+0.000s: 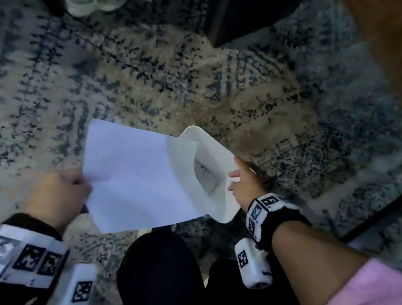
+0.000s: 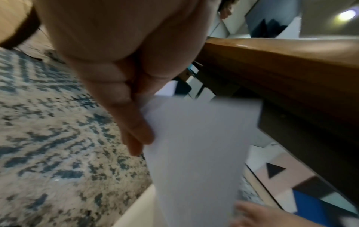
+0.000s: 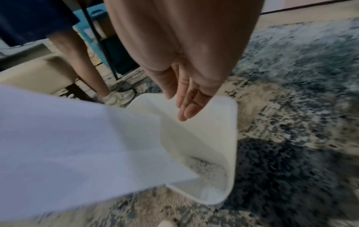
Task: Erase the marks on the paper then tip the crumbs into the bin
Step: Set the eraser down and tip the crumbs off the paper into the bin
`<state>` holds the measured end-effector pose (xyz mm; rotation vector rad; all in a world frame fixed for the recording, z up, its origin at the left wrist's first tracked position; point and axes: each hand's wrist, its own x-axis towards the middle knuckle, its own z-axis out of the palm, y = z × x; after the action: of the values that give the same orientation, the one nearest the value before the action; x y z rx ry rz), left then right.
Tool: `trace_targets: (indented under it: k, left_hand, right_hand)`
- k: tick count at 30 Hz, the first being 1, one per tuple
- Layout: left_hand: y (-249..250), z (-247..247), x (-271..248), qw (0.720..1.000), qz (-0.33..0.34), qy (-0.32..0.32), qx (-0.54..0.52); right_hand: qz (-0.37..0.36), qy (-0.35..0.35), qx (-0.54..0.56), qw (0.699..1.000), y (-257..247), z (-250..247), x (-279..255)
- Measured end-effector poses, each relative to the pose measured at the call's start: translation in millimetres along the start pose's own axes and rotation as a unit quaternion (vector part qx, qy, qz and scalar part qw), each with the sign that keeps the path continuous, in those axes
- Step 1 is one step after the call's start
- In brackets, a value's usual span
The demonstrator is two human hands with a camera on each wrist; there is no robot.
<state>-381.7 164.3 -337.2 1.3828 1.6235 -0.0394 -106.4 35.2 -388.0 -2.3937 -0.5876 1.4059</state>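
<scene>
One paper (image 1: pixel 136 173) slants, far edge over bin (image 1: pixel 219 181).

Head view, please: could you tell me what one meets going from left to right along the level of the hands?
Left hand → paper → bin → right hand.

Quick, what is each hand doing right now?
Left hand: pinching the corner of the paper, tilted over the bin.
Right hand: open, fingers straight, holding nothing, just above the bin's rim.
</scene>
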Motion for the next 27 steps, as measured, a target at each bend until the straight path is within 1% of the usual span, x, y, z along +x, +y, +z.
trace_targets:
  k: [2,4,7,9,10,11,12,14,15,16,17,18,19,20,21,22,23,24,25,26,27]
  left_hand:
    - [1,12,0,1.000,-0.007,0.004,-0.006]
    - [3,24,0,1.000,-0.017,0.005,-0.021]
    - [14,39,-5,0.996,-0.028,-0.021,-0.084]
    - [21,44,-8,0.988,-0.052,-0.041,-0.141]
    - [26,45,-9,0.985,-0.058,-0.052,-0.156]
    - [30,46,-11,0.982,-0.057,-0.065,-0.167]
    - [32,46,-13,0.981,-0.053,-0.074,-0.172]
    - [33,45,-17,0.980,-0.048,-0.070,-0.178]
    - [34,45,-19,0.979,-0.054,-0.066,-0.184]
    - [32,45,-20,0.979,-0.056,-0.066,-0.182]
    - [33,45,-21,0.980,-0.058,-0.065,-0.179]
    - [36,47,-23,0.979,-0.058,-0.064,-0.182]
    - [40,48,-23,0.978,-0.056,-0.068,-0.187]
    - [46,49,-25,0.978,-0.052,-0.073,-0.189]
    - [50,49,-25,0.979,-0.045,-0.075,-0.186]
    - [52,48,-26,0.980,-0.040,-0.075,-0.178]
    - [53,47,-26,0.982,-0.038,-0.071,-0.170]
    - [53,45,-27,0.984,-0.036,-0.066,-0.163]
    - [52,43,-27,0.985,-0.034,-0.061,-0.160]
    - [51,42,-28,0.986,-0.033,-0.059,-0.155]
    - [50,42,-28,0.986,-0.035,-0.061,-0.150]
  right_hand:
    - [-0.040,-0.044,-0.050,0.997,-11,23,11]
    - [-0.106,-0.095,-0.093,0.986,-28,48,17]
    - [-0.201,-0.158,-0.104,0.961,-52,87,14]
    - [-0.234,-0.199,-0.094,0.947,-59,107,4]
    - [-0.235,-0.220,-0.105,0.941,-55,112,3]
    - [-0.221,-0.236,-0.128,0.938,-43,114,7]
    - [-0.178,-0.244,-0.162,0.940,-29,111,13]
    - [-0.064,-0.220,-0.220,0.948,-5,100,32]
    - [-0.036,-0.190,-0.226,0.955,0,92,39]
    - [-0.042,-0.155,-0.214,0.964,-2,84,39]
    - [-0.071,-0.126,-0.190,0.971,-9,79,36]
    - [-0.113,-0.119,-0.158,0.974,-20,76,29]
    - [-0.155,-0.138,-0.121,0.971,-29,75,20]
    - [-0.175,-0.177,-0.083,0.965,-35,76,11]
    - [-0.165,-0.221,-0.054,0.960,-34,81,6]
    - [-0.130,-0.254,-0.058,0.957,-27,84,6]
    - [-0.080,-0.247,-0.106,0.960,-16,85,12]
    - [-0.034,-0.220,-0.164,0.961,-7,83,19]
    - [0.009,-0.180,-0.191,0.965,-3,77,27]
    - [0.013,-0.142,-0.187,0.972,-5,69,30]
    - [-0.014,-0.114,-0.158,0.981,-11,65,31]
